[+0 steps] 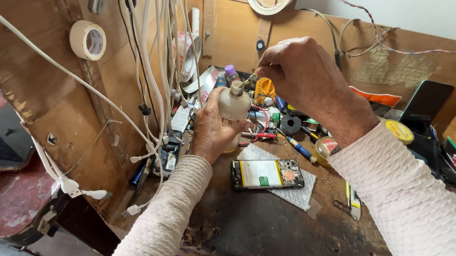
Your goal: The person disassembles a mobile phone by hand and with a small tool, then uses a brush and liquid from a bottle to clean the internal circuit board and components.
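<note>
keep left hand (211,135) gripping the bottle (233,109) steady while right hand (298,73) fingers, pinching the thin stick (246,80), dip it straight.

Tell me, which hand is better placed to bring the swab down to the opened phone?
Probably the right hand. It pinches the swab at the mouth of the bottle, and the phone lies below it. The left hand is wrapped around the bottle, so it is not free.

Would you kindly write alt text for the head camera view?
The left hand grips a pale plastic bottle while the right hand dips a thin stick into its neck, above an opened phone on a cluttered wooden workbench.
</note>
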